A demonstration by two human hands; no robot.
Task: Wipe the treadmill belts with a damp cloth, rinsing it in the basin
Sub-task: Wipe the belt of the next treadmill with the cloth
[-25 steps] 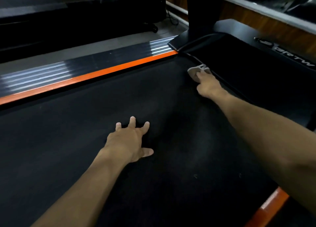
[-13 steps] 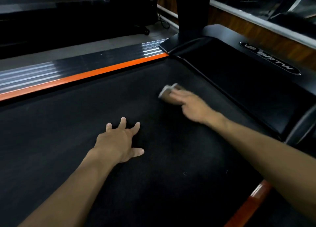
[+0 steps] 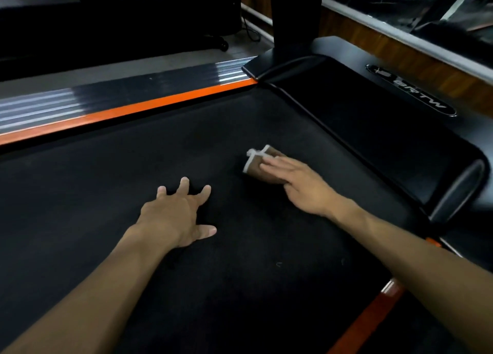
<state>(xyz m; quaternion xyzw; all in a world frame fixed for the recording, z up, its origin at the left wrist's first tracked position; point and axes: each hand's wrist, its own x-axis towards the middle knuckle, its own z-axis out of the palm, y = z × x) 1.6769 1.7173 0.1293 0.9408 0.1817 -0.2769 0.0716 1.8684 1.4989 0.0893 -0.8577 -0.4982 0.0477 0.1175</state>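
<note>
- Across the wide black rubber treadmill belt (image 3: 106,207), both bare arms are stretched forward.
- A small folded brown cloth with a white hem (image 3: 257,164) is pressed flat on the belt by the straight fingers of the right hand (image 3: 301,185), near the glossy black motor cover (image 3: 373,140).
- Nothing is grasped by the left hand (image 3: 176,215); it is spread, fingers braced on the belt.
- An orange-edged ribbed side rail (image 3: 120,105) borders the belt; grey floor (image 3: 106,65) and wood-panelled wall (image 3: 373,41) are seen beyond.
</note>
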